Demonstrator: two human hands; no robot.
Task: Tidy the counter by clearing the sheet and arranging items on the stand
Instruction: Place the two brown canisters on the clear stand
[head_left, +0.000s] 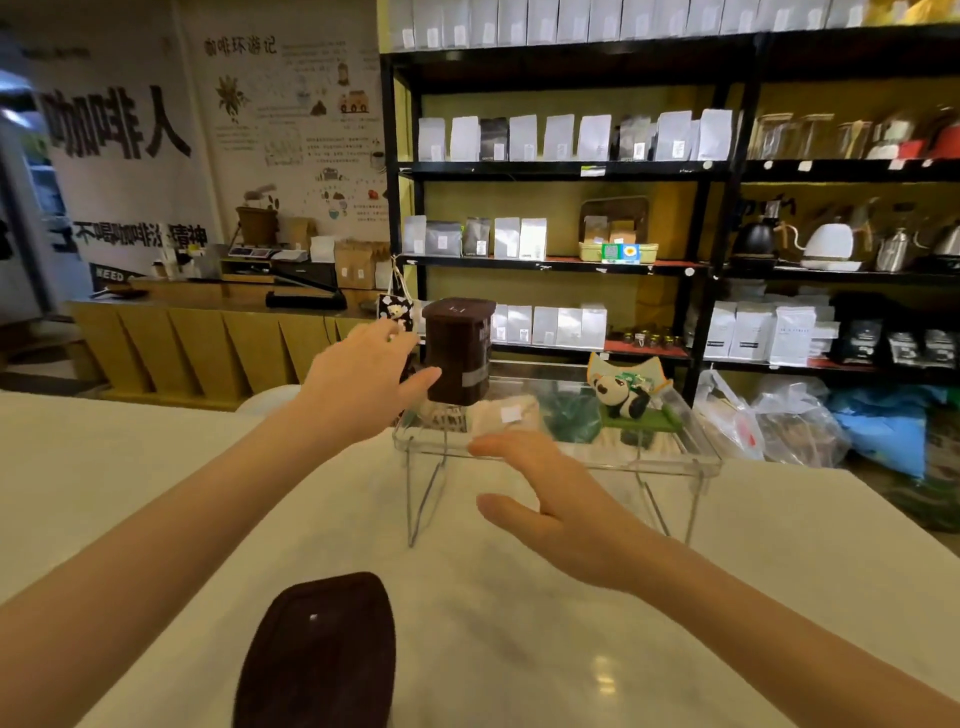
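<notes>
A clear acrylic stand (675, 465) sits on the white counter (519, 623). On its left end stands a dark brown square canister (458, 351). My left hand (363, 379) is beside the canister, fingers spread, thumb touching its lower left side without closing around it. My right hand (558, 499) hovers open in front of the stand's front edge. A panda figurine (621, 397) on a green base sits on the stand's right part, with a green packet (571, 415) and a pale pouch (506, 415) between it and the canister.
A dark brown oval tray (319, 654) lies on the counter near me. Black shelves (561, 169) with coffee bags and kettles stand behind the counter. Plastic bags (779, 421) lie on the floor at the right. A wooden counter (208, 332) is at the back left.
</notes>
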